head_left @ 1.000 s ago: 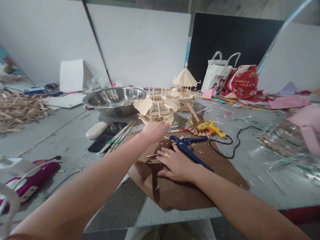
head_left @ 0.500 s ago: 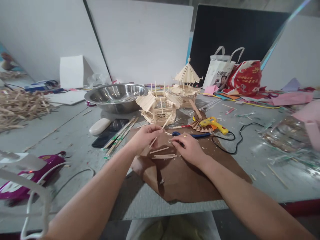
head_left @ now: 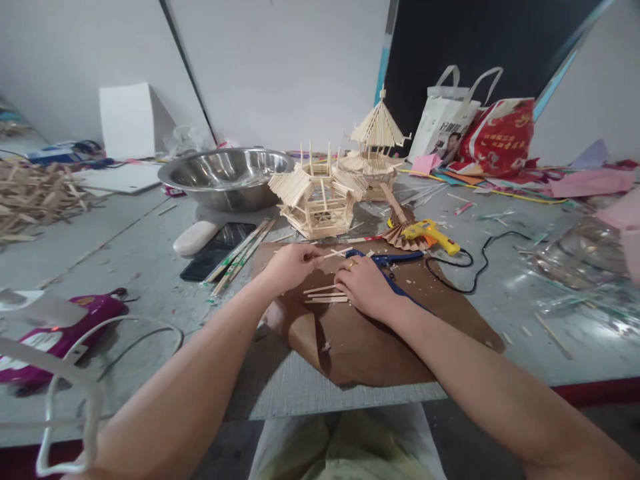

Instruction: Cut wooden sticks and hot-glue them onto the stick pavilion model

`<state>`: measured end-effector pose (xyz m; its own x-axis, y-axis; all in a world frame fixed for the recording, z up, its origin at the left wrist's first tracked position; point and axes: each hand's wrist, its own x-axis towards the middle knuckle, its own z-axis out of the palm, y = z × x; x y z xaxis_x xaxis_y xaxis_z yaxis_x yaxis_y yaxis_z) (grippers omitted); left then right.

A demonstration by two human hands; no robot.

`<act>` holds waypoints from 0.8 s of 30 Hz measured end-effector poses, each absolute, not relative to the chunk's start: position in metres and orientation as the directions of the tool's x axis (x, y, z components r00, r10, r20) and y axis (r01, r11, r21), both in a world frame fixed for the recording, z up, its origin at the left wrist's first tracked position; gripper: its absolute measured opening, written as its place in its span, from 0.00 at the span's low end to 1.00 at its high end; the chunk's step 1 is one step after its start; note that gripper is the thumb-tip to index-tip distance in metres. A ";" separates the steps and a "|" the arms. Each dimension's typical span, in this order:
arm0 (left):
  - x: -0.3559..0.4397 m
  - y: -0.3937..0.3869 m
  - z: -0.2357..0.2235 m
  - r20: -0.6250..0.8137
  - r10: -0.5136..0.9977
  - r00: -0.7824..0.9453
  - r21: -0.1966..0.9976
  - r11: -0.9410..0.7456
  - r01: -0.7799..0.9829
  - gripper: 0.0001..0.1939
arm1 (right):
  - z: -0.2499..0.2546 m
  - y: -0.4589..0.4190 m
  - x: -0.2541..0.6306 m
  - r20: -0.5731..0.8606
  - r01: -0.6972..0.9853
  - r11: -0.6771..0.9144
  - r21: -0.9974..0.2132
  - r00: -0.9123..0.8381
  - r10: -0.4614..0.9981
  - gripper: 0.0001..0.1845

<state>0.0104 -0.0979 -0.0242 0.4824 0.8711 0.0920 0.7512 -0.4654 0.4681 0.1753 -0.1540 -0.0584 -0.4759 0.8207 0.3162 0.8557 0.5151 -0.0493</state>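
Observation:
My left hand (head_left: 296, 268) is closed, pinching a thin wooden stick (head_left: 338, 253) that points right. Just below, several cut sticks (head_left: 327, 299) lie on brown paper (head_left: 380, 357). My right hand (head_left: 364, 283) rests low over their right ends, fingers curled and together; whatever lies under the fingertips is hidden. Beside it are blue-handled pliers (head_left: 400, 259) with their handles spread, one running beside my right wrist. Beyond my hands stands a small roofless pavilion model (head_left: 323, 210) made of sticks.
A finished pavilion model (head_left: 379, 130) stands behind. To the right lie a yellow glue gun (head_left: 433, 237) with its cord and a folded paper fan (head_left: 395, 220). At left are a steel bowl (head_left: 225, 193), a phone (head_left: 215, 257), wrapped chopsticks (head_left: 240, 260) and a stick pile (head_left: 35, 200).
The stick in my left hand has swung from steep to nearly level. My right hand has shifted onto the ends of the lying sticks. The pliers' handles now show spread apart.

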 end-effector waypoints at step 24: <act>0.028 -0.120 -0.015 -0.001 0.843 0.537 0.791 -0.328 0.516 0.11 | -0.050 -0.145 0.195 0.109 -0.218 0.143 -0.965 0.160 0.981 0.22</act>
<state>0.0281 -0.1197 -0.0154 0.5375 0.8433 -0.0015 0.5162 -0.3276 0.7914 0.1954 -0.1455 -0.0505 0.1605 0.9810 0.1093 -0.2181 0.1432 -0.9654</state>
